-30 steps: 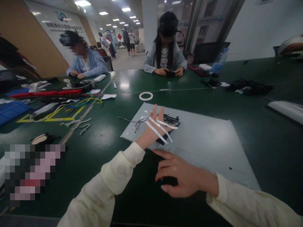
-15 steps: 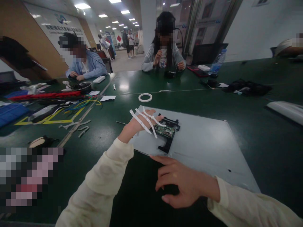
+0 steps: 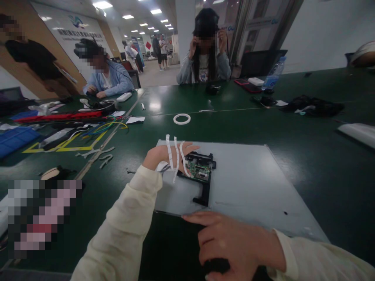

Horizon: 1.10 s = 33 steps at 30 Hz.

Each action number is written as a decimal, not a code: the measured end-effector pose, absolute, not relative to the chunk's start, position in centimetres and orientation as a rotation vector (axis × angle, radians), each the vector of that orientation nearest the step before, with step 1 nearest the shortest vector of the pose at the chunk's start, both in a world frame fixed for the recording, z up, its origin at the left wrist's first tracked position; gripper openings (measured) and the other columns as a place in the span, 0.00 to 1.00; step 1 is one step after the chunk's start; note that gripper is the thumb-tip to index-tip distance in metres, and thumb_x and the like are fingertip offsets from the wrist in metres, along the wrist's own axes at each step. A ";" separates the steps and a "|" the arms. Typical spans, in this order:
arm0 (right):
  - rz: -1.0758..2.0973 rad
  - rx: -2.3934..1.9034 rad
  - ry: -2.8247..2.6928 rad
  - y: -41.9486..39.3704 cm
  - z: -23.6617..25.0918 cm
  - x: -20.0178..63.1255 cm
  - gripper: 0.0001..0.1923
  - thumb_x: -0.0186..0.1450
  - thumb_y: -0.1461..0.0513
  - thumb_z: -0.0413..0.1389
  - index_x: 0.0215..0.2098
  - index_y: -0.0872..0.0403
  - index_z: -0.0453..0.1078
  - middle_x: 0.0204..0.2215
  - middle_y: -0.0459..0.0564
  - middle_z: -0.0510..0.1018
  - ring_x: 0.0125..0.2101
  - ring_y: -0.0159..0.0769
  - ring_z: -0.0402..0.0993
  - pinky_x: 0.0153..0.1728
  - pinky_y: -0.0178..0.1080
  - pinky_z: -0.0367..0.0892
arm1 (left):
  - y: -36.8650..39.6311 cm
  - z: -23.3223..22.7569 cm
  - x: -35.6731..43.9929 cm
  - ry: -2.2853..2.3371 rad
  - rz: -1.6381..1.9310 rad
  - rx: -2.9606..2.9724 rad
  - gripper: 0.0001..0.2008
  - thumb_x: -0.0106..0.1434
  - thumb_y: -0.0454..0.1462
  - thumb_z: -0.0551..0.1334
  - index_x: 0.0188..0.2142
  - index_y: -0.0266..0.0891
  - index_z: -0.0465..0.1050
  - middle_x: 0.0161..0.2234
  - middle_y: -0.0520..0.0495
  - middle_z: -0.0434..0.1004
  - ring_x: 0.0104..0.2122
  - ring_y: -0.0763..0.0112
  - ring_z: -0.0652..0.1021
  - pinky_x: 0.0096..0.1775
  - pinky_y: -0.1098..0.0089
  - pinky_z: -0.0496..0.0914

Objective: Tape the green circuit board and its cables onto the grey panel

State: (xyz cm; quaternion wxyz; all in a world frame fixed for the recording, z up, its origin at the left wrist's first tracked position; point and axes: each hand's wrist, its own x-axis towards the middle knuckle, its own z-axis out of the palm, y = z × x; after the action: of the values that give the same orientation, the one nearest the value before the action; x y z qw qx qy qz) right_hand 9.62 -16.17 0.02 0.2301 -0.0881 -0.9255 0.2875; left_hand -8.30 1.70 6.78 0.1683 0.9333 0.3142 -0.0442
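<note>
- Green table point(image 3: 293, 128), long and shared; two people seated at the far side.
- Cables point(image 3: 96, 128) and clutter far left.
- Left hand point(image 3: 170, 158): fingers spread flat, gripping nothing, three white tape strips point(image 3: 175, 154) stuck across its back, resting on the grey panel point(image 3: 249, 183) beside the circuit board point(image 3: 199, 169).
- Tape roll point(image 3: 181, 119) lies beyond the panel.
- Right hand point(image 3: 234, 244): fingers loosely curled, forefinger touching the panel's near edge.

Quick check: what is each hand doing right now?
Left hand: open, white tape strips stuck across it, over the circuit board.
Right hand: open, empty, forefinger on grey panel.
</note>
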 end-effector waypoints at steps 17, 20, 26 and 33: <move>0.729 -0.379 -2.557 -14.9 1.2 10.4 0.13 0.60 0.61 0.47 0.31 0.58 0.73 0.23 0.52 0.73 0.47 0.38 0.70 0.53 0.42 0.60 | 2.6 4.0 -8.2 0.911 -0.110 2.689 0.50 0.36 0.45 0.70 0.60 0.56 0.54 0.58 0.46 0.62 0.50 0.55 0.73 0.50 0.62 0.65; 0.723 -0.387 -2.558 -14.9 1.1 10.3 0.13 0.61 0.61 0.47 0.31 0.57 0.72 0.23 0.52 0.73 0.46 0.37 0.70 0.54 0.42 0.59 | 2.5 4.1 -7.9 0.886 0.022 2.713 0.47 0.37 0.46 0.69 0.59 0.54 0.56 0.54 0.47 0.66 0.45 0.58 0.76 0.45 0.64 0.69; 0.709 -0.400 -2.571 -15.0 1.2 10.1 0.12 0.61 0.62 0.48 0.33 0.58 0.72 0.24 0.52 0.73 0.49 0.37 0.68 0.55 0.41 0.57 | 2.1 4.0 -6.6 0.845 0.070 2.764 0.46 0.40 0.47 0.68 0.60 0.48 0.56 0.55 0.41 0.66 0.47 0.58 0.75 0.47 0.63 0.68; 0.721 -0.406 -2.572 -15.1 1.3 10.1 0.12 0.61 0.62 0.48 0.32 0.58 0.72 0.24 0.51 0.73 0.47 0.36 0.69 0.56 0.40 0.56 | 2.0 2.3 -5.9 0.859 0.097 2.779 0.48 0.43 0.54 0.67 0.62 0.46 0.53 0.61 0.37 0.56 0.55 0.51 0.67 0.53 0.58 0.63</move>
State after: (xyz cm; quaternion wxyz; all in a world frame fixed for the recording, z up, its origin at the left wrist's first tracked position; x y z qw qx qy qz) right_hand 10.07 -15.08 1.29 0.2180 -0.1467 -0.9291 0.2603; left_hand -5.86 1.99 2.26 0.1153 0.9485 0.2931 0.0332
